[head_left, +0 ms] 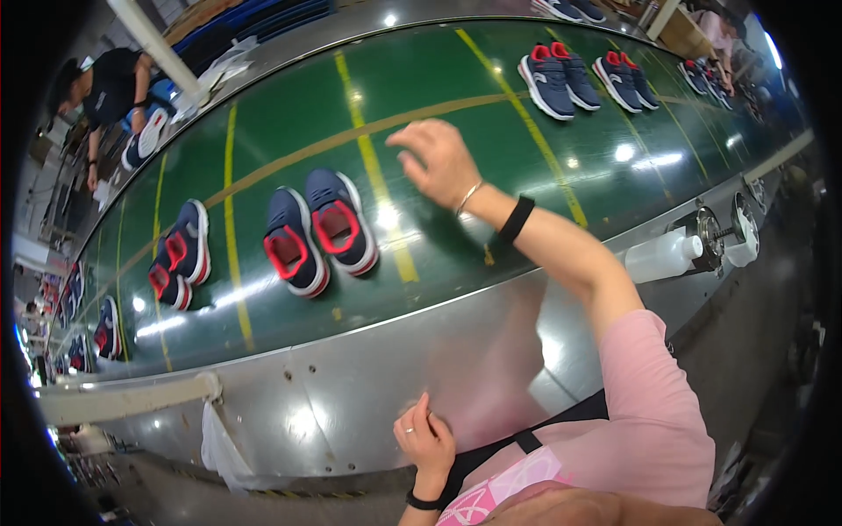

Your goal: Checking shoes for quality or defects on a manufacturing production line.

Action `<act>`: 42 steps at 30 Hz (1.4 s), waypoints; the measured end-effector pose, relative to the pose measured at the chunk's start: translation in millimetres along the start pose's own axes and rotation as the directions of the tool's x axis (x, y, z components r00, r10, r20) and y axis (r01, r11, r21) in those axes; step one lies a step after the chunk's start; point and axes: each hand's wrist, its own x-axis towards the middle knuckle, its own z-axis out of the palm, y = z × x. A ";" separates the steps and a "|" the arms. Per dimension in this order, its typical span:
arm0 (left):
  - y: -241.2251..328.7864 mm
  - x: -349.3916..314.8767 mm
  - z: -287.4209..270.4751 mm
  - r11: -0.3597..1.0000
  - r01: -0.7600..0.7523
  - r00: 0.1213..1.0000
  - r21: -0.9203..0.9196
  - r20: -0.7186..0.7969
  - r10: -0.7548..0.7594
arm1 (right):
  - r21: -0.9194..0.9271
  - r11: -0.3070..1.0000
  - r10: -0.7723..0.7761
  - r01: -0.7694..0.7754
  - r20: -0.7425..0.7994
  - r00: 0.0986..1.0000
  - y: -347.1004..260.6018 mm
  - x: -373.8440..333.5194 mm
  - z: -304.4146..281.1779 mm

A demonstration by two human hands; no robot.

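Shoe factory: sneakers (296, 238) on green conveyor (421, 70)

Below your left hand (430, 441), the forearm (417, 518) is cut off by the lower edge, you can't tell whether the hand touches the metal panel (351, 386), the top-edge shoes (561, 10) are cropped, and the far-left shoes (77, 354) are too small to make out.

Beneath the right hand (438, 162), the green belt (289, 114) is crossed by yellow stripes (375, 180) and a tan line (474, 102). To the hand's left, the nearest shoes (323, 206) are coloured navy, with red linings and white-and-red soles; to its right, the wristband (517, 219) is coloured black, the sleeve (649, 386) pink.
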 end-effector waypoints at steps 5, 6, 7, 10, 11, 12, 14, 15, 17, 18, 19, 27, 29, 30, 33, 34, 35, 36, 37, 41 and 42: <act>2.0 3.9 4.1 0.996 -0.058 0.998 0.068 -0.004 0.059 | -0.720 0.632 0.517 -0.286 0.117 0.848 168.3 12.5 -55.9; 3.2 4.4 4.8 0.991 -0.059 0.998 0.116 0.015 0.057 | -0.791 0.538 0.567 -0.291 0.084 0.819 197.0 12.9 -69.4; 4.1 4.5 5.3 0.986 -0.056 0.998 0.159 0.041 0.050 | -0.817 0.486 0.588 -0.310 0.044 0.807 222.5 14.7 -81.7; 5.1 1.7 9.7 0.960 -0.064 0.997 0.271 0.061 0.049 | -0.816 0.373 0.622 -0.441 -0.132 0.772 285.2 28.8 -98.9; 3.6 0.9 12.7 0.961 -0.066 0.996 0.269 0.076 0.047 | -0.798 0.356 0.663 -0.487 -0.151 0.733 301.6 34.2 -104.1; 1.7 -0.3 14.8 0.946 -0.092 0.996 0.311 0.035 0.086 | -0.815 0.343 0.637 -0.466 -0.162 0.754 314.4 36.5 -108.7; -4.1 -1.3 14.4 0.948 -0.115 0.991 0.296 0.105 0.087 | -0.878 0.302 0.694 -0.371 -0.065 0.717 332.3 40.8 -113.6; -7.7 -0.7 13.8 0.949 -0.116 0.989 0.293 0.121 0.084 | -0.913 0.275 0.773 -0.300 0.024 0.634 337.9 42.9 -115.5; -11.7 -1.4 8.5 0.950 -0.170 0.967 0.261 0.230 0.110 | -0.892 0.326 0.824 -0.312 0.107 0.556 345.0 52.8 -115.0; -13.1 -1.9 9.4 0.938 -0.226 0.968 0.261 0.170 0.186 | -0.917 0.293 0.866 -0.270 0.135 0.482 347.1 60.9 -112.9; -12.0 -3.8 7.2 0.939 -0.230 0.965 0.256 0.189 0.184 | -0.905 0.257 0.896 -0.338 0.092 0.435 346.8 63.5 -113.8; 1.0 -11.9 34.7 0.972 -0.062 0.998 0.225 -0.006 0.065 | -0.878 0.339 0.699 -0.338 -0.005 0.715 307.0 31.1 -104.9; 6.1 -7.3 31.7 0.967 -0.074 0.997 0.245 0.037 0.067 | -0.851 0.406 0.567 -0.333 -0.052 0.822 285.1 13.9 -103.3; 10.0 -4.8 30.4 0.967 -0.086 0.995 0.241 0.064 0.072 | -0.826 0.435 0.553 -0.360 -0.071 0.830 271.8 7.6 -102.6; 20.1 1.0 27.5 0.970 -0.067 0.998 0.235 0.034 0.060 | -0.752 0.528 0.520 -0.394 -0.080 0.850 220.0 -14.1 -101.1; 21.2 2.1 27.9 0.973 -0.081 0.997 0.217 0.034 0.075 | -0.740 0.576 0.473 -0.348 -0.046 0.880 200.8 -22.2 -102.9; 20.8 2.6 29.1 0.972 -0.072 0.997 0.225 0.004 0.073 | -0.733 0.606 0.446 -0.309 -0.008 0.895 182.5 -27.1 -105.0; 19.6 1.7 30.6 0.979 -0.083 0.996 0.188 -0.013 0.087 | -0.691 0.664 0.436 -0.286 0.047 0.899 164.4 -32.3 -108.3; 18.2 -0.7 33.7 0.985 -0.101 0.993 0.138 -0.049 0.109 | -0.640 0.731 0.398 -0.236 0.119 0.910 146.2 -38.3 -113.6; 8.0 -7.2 41.5 0.997 -0.078 0.989 0.013 -0.122 0.079 | -0.440 0.896 0.094 0.063 0.325 0.941 65.9 -52.9 -138.3; 6.3 -8.3 41.4 0.992 -0.062 0.992 -0.108 -0.116 0.049 | -0.337 0.928 -0.001 0.161 0.429 0.903 43.4 -57.8 -150.6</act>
